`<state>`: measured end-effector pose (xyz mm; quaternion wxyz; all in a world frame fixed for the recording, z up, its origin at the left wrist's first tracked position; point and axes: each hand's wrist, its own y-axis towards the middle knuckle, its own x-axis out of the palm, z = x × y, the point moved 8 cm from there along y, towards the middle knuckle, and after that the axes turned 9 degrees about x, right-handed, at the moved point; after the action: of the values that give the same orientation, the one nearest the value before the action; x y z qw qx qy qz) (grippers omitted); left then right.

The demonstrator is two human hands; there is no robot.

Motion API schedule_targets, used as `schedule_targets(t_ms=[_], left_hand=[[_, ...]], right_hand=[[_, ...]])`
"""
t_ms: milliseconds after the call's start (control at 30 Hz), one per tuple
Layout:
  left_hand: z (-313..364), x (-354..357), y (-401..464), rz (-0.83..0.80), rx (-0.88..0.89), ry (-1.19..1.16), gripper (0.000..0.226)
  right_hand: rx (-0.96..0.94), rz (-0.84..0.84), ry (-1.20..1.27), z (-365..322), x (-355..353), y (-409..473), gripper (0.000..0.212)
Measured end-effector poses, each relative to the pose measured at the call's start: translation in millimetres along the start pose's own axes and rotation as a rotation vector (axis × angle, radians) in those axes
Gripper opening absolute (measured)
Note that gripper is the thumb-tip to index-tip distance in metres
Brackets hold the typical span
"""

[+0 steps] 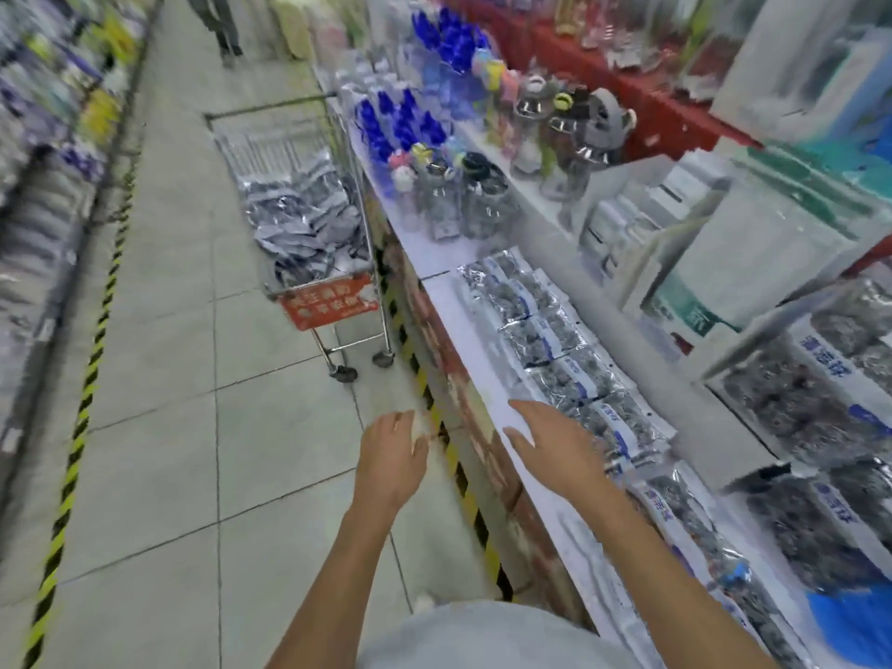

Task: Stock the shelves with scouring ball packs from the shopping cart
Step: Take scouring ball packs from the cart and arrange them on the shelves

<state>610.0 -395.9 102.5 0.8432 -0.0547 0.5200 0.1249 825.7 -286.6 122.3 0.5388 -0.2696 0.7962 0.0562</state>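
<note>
A shop aisle: stocked shelves (463,325) (shopping cart (309,205) parked).

Store aisle. Pale grey tiled floor (202,359); yellow-black hazard tape (77,427) along both shelf bases. Stocked racks (43,152) at left. A person's legs (219,21) at far end.

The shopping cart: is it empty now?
No. The shopping cart holds a pile of scouring ball packs in its basket.
</note>
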Motion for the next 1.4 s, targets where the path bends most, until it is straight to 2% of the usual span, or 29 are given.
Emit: schedule_targets(t_ms=[100,267,500,833,1033,1200,1400], left_hand=[[-55.9,-26.4,-2.3,0.032,-0.074,0.005,0.046],[-136.4,-67.9,-4.6,0.088,-0.2,0.033,0.047],[-217.3,-89.0,38.3,0.095,-0.329,0.002,0.049],[-310.9,-125.4,204.9,0.113,-0.404,-0.041,0.049],[-372.9,-145.0,299.7,0.112,-0.472,-0.072,0.046],[-428.5,-142.1,356.1,0.091,-0.531,-0.166,0.044],[-508.5,-138.5,437.3,0.008,-0.55,-0.267,0.046]], right_hand=[[-0.097,-0.007,-0.002,-53.0,16.8,35.0,0.046],[-0.164,-0.048,-0.041,-126.7,51.5,90.3,0.058],[-0.191,-0.127,-0.117,-184.9,90.9,163.3,0.053],[-0.132,-0.26,-0.004,-220.6,111.5,342.7,0.058],[-0.18,-0.223,0.017,-278.2,82.7,477.6,0.042],[-0.205,-0.206,0.018,-339.5,67.8,581.1,0.041],[-0.11,-0.209,0.02,-388.6,80.6,693.7,0.052]])
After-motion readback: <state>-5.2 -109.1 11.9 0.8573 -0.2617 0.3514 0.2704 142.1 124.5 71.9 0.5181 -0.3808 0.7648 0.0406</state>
